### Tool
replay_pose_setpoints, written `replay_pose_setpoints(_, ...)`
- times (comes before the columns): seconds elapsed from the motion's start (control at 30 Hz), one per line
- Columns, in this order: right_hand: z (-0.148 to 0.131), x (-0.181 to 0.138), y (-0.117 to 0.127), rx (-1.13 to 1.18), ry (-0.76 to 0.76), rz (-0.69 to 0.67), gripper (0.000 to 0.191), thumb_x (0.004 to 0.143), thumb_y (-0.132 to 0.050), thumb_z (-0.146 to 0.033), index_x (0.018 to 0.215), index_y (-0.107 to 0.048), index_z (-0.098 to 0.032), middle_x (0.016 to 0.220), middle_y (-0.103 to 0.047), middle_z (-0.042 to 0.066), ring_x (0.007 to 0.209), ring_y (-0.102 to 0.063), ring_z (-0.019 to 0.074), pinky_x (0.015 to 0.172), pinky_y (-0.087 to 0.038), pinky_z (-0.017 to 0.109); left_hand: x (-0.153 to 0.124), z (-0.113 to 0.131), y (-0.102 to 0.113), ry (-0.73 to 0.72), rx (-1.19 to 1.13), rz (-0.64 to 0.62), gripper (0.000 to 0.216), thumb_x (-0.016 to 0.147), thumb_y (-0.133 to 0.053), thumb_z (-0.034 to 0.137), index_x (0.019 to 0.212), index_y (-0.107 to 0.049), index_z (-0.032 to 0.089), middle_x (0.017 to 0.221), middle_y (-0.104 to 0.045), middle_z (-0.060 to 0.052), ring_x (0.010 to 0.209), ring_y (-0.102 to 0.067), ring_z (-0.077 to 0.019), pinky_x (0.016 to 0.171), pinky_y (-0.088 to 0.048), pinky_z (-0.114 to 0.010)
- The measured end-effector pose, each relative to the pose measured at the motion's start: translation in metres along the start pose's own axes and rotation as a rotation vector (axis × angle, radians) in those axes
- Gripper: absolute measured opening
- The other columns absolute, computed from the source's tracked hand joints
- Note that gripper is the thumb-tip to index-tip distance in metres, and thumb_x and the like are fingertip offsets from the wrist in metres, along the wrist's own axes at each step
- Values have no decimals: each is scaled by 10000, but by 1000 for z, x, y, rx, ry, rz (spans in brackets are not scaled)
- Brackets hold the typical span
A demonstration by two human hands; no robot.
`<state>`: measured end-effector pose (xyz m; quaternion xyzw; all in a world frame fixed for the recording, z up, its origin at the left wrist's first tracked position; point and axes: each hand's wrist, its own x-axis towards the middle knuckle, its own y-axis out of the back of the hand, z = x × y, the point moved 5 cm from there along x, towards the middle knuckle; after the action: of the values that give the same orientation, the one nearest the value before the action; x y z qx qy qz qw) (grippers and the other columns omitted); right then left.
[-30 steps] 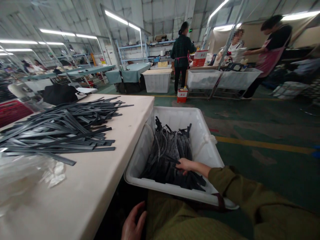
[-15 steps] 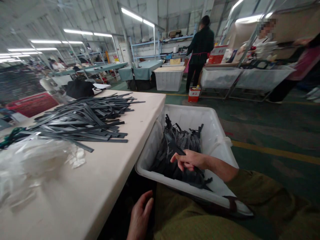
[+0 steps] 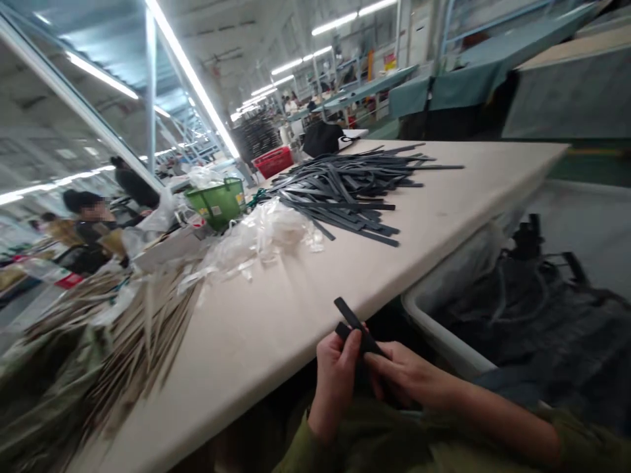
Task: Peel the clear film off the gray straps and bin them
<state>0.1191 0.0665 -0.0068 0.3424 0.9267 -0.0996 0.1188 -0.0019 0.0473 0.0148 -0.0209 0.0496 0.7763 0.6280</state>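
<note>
Dark strip [image 3: 353,320] sits just off the counter's [image 3: 444,197] near edge, pinched in both grips: the left hand [image 3: 335,378] is clenched round its lower part and the right hand [image 3: 411,380] is closed on it from the side. It probably handles best held flat and untwisted. Its lower end hides behind the fingers, and the white bin [image 3: 444,336] beside the counter is blurred.

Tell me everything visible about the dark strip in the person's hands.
The dark strip is flat, narrow and matte black, like leather or rubber, with a square-cut free end. It slants up and to the left in front of the table edge. The left hand and right hand pinch its lower part. A second dark end shows beside the left thumb; whether folded or separate, I cannot tell.
</note>
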Motion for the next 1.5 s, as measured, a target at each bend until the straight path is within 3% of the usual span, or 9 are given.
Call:
replay_pose_setpoints(0.2,11,0,8,38,5,-24,616,791,-567,-781,877,-594,-172,598,-635,0,385,-488,90,395,-337,197,7,-1,18,-24,75,-4,506,915,-518,568,963,-753,122,760,-722,-39,695,-622,-169,647,-480,-254)
replay_pose_setpoints(0.3,10,-4,22,53,18,30,631,770,-585,-790,869,-596,-168,558,-621,-7,388,-503,97,403,-341,203,23,6,17,-19,123,-119,574,920,-474,603,893,-758,105,764,-738,-55,714,-648,-181,664,-493,-260)
replay_pose_setpoints(0.4,10,-4,52,88,67,224,637,752,-587,-803,842,-611,-173,557,-619,-12,389,-511,100,402,-358,215,59,18,16,-87,336,-209,607,983,-323,557,1010,-748,125,920,-776,-85,819,-703,-197,739,-533,-277)
replay_pose_setpoints(0.47,15,-3,74,116,91,372,639,733,-592,-811,836,-620,-181,555,-617,-15,394,-521,111,407,-386,233,94,25,20,-154,616,-170,531,1005,-306,474,1093,-726,161,1030,-774,-85,885,-716,-196,795,-543,-289)
replay_pose_setpoints(0.67,50,2,108,208,87,563,649,675,-625,-813,827,-624,-182,539,-619,-18,385,-521,111,396,-384,237,200,31,31,-263,1032,30,372,901,-571,272,1245,-627,143,1362,-607,-180,1274,-539,-281,1084,-385,-408)
replay_pose_setpoints(0.83,68,5,107,221,80,556,641,714,-591,-799,857,-619,-175,553,-629,-16,390,-535,113,408,-388,239,228,28,25,-371,1207,79,179,884,-591,273,949,-720,167,1135,-699,-157,1181,-559,-292,1029,-393,-440)
replay_pose_setpoints(1.07,66,6,103,240,90,513,656,714,-596,-797,877,-603,-162,574,-634,-14,386,-518,99,415,-357,223,193,36,27,-526,1290,105,130,834,-636,171,747,-724,206,919,-744,-82,1032,-613,-261,972,-404,-408)
replay_pose_setpoints(1.3,46,-1,92,227,71,421,629,750,-590,-779,863,-652,-163,543,-607,-21,399,-479,101,434,-346,239,79,35,26,-681,1212,215,96,880,-636,210,828,-707,248,1012,-744,-27,1139,-593,-264,1069,-325,-440)
replay_pose_setpoints(1.5,6,23,67,158,51,139,669,776,-609,-746,1033,-703,-135,448,-541,-55,389,-440,103,451,-312,237,7,23,21,-703,1180,240,99,874,-641,172,850,-685,257,976,-740,-9,1107,-611,-265,1103,-273,-468)
